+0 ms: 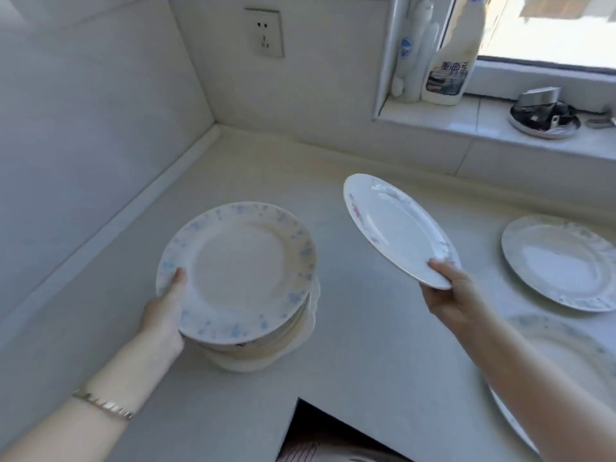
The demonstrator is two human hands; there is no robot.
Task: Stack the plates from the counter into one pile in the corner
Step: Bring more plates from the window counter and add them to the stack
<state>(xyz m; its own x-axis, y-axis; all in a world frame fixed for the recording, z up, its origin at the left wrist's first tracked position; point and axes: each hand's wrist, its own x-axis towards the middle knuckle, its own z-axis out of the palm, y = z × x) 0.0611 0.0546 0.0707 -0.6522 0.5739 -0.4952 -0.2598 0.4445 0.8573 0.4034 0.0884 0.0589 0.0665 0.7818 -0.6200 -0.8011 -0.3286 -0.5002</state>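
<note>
A pile of several plates [263,341] stands on the counter [233,168] toward the left corner. Its top plate [240,271] is white with a blue-speckled rim. My left hand [166,315] grips that top plate at its left edge, thumb on the rim. My right hand [450,295] holds a white plate with pink flowers [393,225] by its near edge, tilted in the air to the right of the pile. Another plate [563,261] lies flat on the counter at the right. One more plate [566,355] lies partly hidden under my right forearm.
White tiled walls meet at the corner behind the pile, with a socket [265,32] on the back wall. A windowsill at the upper right carries bottles [450,58] and a small dish of metal items [545,118]. The counter's front edge drops off at the bottom centre.
</note>
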